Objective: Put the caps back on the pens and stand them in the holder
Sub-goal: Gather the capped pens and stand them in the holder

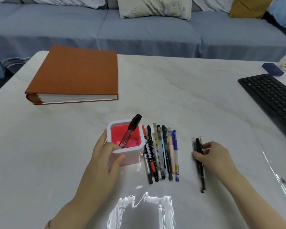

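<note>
A square pen holder (130, 157), white outside and pink-red inside, stands on the white table. A red marker with a black cap (130, 129) leans inside it. My left hand (106, 156) grips the holder's near left corner, thumb on its front wall. Just right of the holder, several pens (162, 152) lie side by side in a row. Further right, my right hand (213, 156) holds a black pen (199, 162) against the table, fingers curled on its upper half. The pen is blurred, and something clear lies beside it.
A thick orange-brown binder (76, 75) lies at the back left of the table. A black keyboard (271, 100) sits at the right edge, with a dark blue box (272, 69) behind it. A grey-blue sofa (139, 30) runs behind the table.
</note>
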### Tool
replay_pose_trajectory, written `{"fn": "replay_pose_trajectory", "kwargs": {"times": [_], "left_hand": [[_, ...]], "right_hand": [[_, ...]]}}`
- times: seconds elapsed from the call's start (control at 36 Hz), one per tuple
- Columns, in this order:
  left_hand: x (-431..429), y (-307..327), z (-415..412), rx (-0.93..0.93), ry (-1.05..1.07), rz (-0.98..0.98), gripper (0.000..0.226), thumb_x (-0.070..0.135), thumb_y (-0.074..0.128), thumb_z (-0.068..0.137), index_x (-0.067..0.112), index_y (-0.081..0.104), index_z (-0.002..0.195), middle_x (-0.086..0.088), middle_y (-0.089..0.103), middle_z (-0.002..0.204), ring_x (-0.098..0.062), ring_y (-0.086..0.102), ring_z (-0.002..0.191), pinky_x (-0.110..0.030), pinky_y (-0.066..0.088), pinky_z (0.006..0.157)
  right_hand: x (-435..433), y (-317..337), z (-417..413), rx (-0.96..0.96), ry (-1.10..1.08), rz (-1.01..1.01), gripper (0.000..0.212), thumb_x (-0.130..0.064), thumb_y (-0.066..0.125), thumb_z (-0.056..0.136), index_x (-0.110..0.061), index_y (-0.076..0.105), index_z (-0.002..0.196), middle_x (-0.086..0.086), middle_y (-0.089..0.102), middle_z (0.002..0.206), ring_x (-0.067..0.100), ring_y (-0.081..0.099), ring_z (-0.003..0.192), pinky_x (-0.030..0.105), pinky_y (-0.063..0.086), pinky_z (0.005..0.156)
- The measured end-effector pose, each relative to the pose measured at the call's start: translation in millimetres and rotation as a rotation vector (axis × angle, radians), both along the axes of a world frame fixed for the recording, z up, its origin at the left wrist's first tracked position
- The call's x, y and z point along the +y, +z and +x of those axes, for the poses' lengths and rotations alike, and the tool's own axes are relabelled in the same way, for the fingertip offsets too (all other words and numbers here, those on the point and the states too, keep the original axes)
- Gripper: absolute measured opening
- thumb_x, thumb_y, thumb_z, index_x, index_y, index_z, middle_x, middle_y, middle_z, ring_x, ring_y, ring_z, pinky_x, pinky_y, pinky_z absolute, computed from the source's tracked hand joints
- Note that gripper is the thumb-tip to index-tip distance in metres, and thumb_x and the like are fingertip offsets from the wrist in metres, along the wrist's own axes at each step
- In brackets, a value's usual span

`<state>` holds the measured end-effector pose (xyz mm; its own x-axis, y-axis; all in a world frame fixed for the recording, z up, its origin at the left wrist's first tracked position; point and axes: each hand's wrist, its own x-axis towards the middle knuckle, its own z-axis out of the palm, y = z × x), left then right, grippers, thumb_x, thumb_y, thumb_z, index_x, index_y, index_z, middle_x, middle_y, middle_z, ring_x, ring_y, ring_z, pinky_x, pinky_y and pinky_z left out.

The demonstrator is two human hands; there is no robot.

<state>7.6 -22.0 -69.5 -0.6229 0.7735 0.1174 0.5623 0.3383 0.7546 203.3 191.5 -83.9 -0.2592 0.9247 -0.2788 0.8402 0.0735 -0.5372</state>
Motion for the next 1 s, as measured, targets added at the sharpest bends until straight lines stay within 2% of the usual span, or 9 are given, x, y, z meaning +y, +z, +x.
{"fn": "replay_pose_trajectory", "kwargs": {"times": [0.11,0.22,0.31,0.42,0.47,0.64,0.78,0.86,1.0], "left_hand": [[-0.4,2.1,-1.3,-0.019,-0.012,-0.008,0.013,0.015,0.052,0.088,0.025,0.051,0.083,0.009,0.031,0.145,0.037,0.024,0.101,0.009,0.027,0.074],[-0.6,5.1,-1.8,-0.031,-0.019,-0.005,0.017,0.013,0.053,0.088,0.028,0.049,0.081,0.01,0.03,0.145,0.038,0.022,0.101,0.01,0.026,0.074],[0.0,9.4,-1.6,-0.026,-0.042,0.0,0.022,0.015,0.052,0.089,0.034,0.048,0.081,0.011,0.029,0.144,0.038,0.022,0.101,0.01,0.027,0.074],[-1.5,9.1,-0.2,-0.027,-0.034,0.01,0.023,0.012,0.052,0.089,0.035,0.05,0.082,0.015,0.028,0.143,0.038,0.024,0.101,0.009,0.027,0.074],[-1.4,8.7,0.9,-0.04,-0.029,0.006,0.019,0.013,0.051,0.09,0.031,0.051,0.084,0.017,0.025,0.142,0.04,0.023,0.098,0.01,0.026,0.074],[-0.4,9.7,-0.3,-0.032,-0.04,0.013,0.028,0.016,0.052,0.088,0.042,0.044,0.082,0.012,0.032,0.141,0.028,0.031,0.104,0.007,0.03,0.073],[-1.2,10.5,-1.3,-0.028,-0.04,0.029,0.037,0.017,0.054,0.087,0.051,0.041,0.079,0.011,0.034,0.14,0.017,0.037,0.109,0.005,0.033,0.074],[-1.1,9.1,-1.5,-0.014,-0.043,0.025,0.037,0.016,0.054,0.088,0.05,0.041,0.081,0.013,0.032,0.141,0.027,0.032,0.106,0.007,0.03,0.076],[-1.3,7.0,-1.0,-0.033,-0.028,0.008,0.017,0.017,0.054,0.088,0.032,0.049,0.081,0.012,0.03,0.141,0.036,0.028,0.098,0.009,0.028,0.073]], "right_hand": [[0.9,3.3,-3.6,-0.063,0.044,-0.029,0.021,-0.023,0.069,0.073,-0.008,0.056,0.071,0.003,0.054,0.064,0.017,0.049,0.06,0.028,0.034,0.05],[-5.9,22.8,-12.9,0.012,0.16,-0.013,0.041,-0.023,0.064,0.08,-0.014,0.038,0.05,-0.001,0.037,0.047,0.013,0.036,0.046,0.021,0.026,0.043],[-17.2,58.3,-28.8,0.299,0.171,0.12,0.029,-0.023,0.06,0.083,-0.014,0.05,0.058,-0.001,0.045,0.045,0.013,0.042,0.044,0.024,0.032,0.047],[-43.7,120.2,-57.9,0.904,0.195,0.088,0.009,-0.008,0.059,0.084,-0.009,0.06,0.075,0.002,0.062,0.049,0.009,0.054,0.04,0.015,0.045,0.047],[-54.0,132.6,-72.9,0.97,0.248,0.061,0.004,-0.005,0.06,0.082,-0.007,0.06,0.078,0.002,0.062,0.049,0.01,0.058,0.042,0.016,0.047,0.048],[-77.7,97.9,-117.4,0.487,0.445,0.079,0.009,-0.022,0.066,0.076,-0.014,0.062,0.074,-0.001,0.06,0.058,0.018,0.062,0.06,0.029,0.049,0.061],[-74.7,79.5,-104.5,0.519,0.404,0.043,0.023,-0.034,0.071,0.071,-0.025,0.061,0.09,-0.008,0.058,0.071,0.006,0.051,0.058,0.014,0.042,0.059],[-58.8,72.3,-78.3,0.495,0.278,0.058,0.02,-0.038,0.066,0.076,-0.025,0.062,0.09,-0.009,0.059,0.072,0.007,0.053,0.06,0.014,0.041,0.058],[-32.3,38.7,-39.1,-0.128,0.204,-0.028,0.049,-0.05,0.053,0.083,-0.008,0.051,0.11,0.008,0.063,0.096,0.024,0.056,0.088,0.028,0.037,0.068]]}}
